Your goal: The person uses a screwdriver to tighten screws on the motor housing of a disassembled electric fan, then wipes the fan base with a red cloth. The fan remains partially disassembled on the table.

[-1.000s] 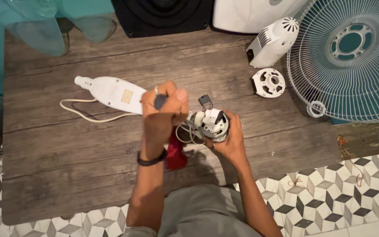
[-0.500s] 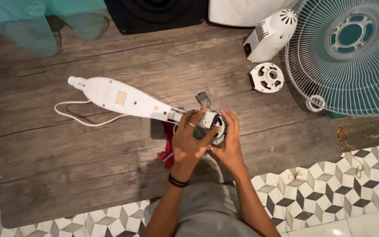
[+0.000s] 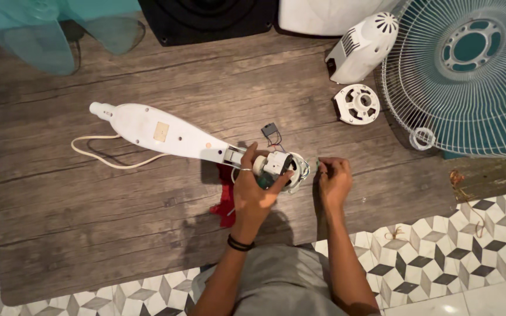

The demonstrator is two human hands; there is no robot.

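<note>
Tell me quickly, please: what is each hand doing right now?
Left hand: closed around the fan motor at the end of the white fan neck.
Right hand: fingers pinched together beside the motor; what they hold cannot be told.

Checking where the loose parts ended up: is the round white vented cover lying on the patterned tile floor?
No, the round white vented cover lies on the wooden board, beside the fan grille.

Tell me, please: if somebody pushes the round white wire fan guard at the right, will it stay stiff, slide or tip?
The fan guard seems to lie flat on the wooden mat, so it would probably slide rather than tip or roll. Its thin, open wires suggest it is light for its size and may flex slightly.
</note>
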